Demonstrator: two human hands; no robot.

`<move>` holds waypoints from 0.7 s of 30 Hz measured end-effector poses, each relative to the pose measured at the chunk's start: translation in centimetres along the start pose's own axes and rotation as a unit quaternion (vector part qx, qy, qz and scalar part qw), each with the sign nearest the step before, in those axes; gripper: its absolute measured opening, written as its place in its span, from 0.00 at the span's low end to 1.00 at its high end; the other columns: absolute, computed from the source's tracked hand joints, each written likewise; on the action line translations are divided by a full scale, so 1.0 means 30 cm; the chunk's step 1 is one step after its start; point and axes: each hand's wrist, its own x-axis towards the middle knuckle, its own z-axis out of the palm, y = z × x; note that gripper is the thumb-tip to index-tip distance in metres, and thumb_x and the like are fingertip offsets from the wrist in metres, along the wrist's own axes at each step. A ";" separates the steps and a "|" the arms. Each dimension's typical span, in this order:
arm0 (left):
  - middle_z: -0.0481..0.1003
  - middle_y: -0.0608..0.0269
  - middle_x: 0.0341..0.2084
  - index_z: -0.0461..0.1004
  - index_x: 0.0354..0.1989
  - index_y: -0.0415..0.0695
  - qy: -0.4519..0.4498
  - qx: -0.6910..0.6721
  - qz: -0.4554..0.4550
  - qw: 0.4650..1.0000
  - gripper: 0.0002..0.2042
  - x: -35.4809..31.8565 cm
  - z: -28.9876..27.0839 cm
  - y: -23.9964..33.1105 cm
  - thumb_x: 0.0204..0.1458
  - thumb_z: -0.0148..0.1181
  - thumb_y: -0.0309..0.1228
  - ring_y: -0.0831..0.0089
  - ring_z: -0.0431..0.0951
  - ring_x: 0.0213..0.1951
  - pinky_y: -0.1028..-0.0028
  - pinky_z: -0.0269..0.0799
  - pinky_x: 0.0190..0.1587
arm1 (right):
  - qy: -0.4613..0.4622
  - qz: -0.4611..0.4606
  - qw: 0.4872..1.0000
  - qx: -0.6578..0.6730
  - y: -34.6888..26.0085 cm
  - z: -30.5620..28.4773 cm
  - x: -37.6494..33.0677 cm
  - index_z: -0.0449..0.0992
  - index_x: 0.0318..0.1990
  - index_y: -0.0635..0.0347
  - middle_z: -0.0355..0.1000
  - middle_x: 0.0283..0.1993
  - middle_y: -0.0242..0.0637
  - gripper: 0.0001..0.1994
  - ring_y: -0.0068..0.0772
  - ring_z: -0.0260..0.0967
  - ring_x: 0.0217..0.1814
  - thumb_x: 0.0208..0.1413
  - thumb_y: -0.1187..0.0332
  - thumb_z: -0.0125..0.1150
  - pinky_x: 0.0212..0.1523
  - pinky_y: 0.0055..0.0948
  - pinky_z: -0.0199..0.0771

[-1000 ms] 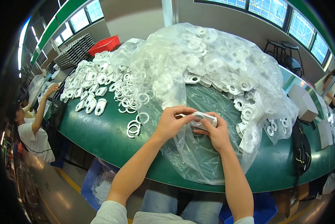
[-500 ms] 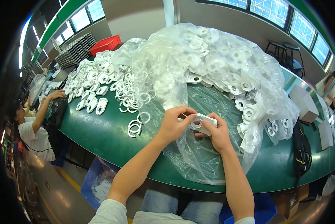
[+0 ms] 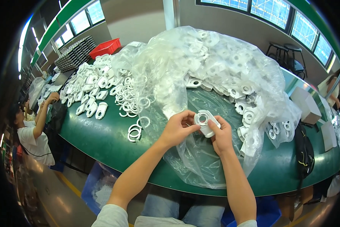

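Above the clear plastic sheeting, both my hands hold one white plastic part [image 3: 207, 131], rounded at one end, with a round hole and a raised ring. My right hand [image 3: 223, 137] grips its right side, thumb on the upper face and fingers underneath. At the ringed end, the thumb and fingers of my left hand [image 3: 178, 128] close on the left edge; some fingertips are hidden behind the part. Loose white rings [image 3: 134, 134] lie left of my left hand. Similar white parts [image 3: 101, 110] are heaped farther left.
A large clear plastic bag [image 3: 219, 49] full of white parts bulges across the green table [image 3: 90, 132]. At the back left stands a red bin [image 3: 105, 47]. White boxes [image 3: 305, 104] and a black bag [image 3: 304, 149] are at the right. Another person [image 3: 35, 132] works at the far left.
The white part has turned in my hands, so its ringed face now shows more fully, tilted up toward me. My right hand has shifted slightly; the other person's arm has drawn back.
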 end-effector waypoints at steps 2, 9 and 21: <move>0.75 0.63 0.30 0.74 0.37 0.35 -0.017 0.008 0.002 1.000 0.08 -0.004 -0.006 0.004 0.47 0.60 0.21 0.79 0.75 0.30 0.80 0.70 0.33 | -0.014 -0.004 0.999 -0.045 -0.003 0.004 -0.002 0.71 0.38 0.64 0.73 0.36 0.34 0.06 0.24 0.72 0.35 0.54 0.74 0.57 0.36 0.24 0.74; 0.74 0.64 0.29 0.76 0.39 0.37 0.047 0.042 0.112 0.992 0.10 -0.013 -0.015 0.027 0.47 0.60 0.20 0.78 0.75 0.31 0.80 0.72 0.30 | -0.075 -0.006 0.987 -0.142 -0.006 0.060 -0.020 0.75 0.44 0.65 0.75 0.37 0.32 0.12 0.20 0.71 0.37 0.51 0.77 0.57 0.39 0.21 0.73; 0.73 0.64 0.27 0.78 0.33 0.34 0.008 0.008 0.108 0.994 0.06 -0.021 -0.009 0.026 0.46 0.62 0.19 0.80 0.74 0.27 0.82 0.70 0.28 | -0.119 0.029 0.983 -0.136 -0.028 0.065 -0.036 0.75 0.41 0.65 0.75 0.36 0.34 0.08 0.23 0.72 0.35 0.54 0.73 0.60 0.35 0.23 0.75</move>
